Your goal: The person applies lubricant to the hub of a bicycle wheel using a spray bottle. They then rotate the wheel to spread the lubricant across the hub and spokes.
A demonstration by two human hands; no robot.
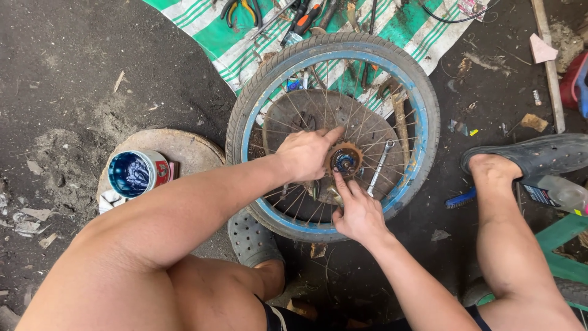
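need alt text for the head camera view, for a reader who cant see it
Seen from above, a person's left hand and right hand work at the rusty sprocket of a blue-rimmed bicycle wheel lying on dark ground. A wrench rests on the spokes; an open tin stands left.

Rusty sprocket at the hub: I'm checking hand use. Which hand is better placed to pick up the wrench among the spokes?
Probably the right hand: the wrench lies just beside its fingers, while the left hand rests across the sprocket, farther away.
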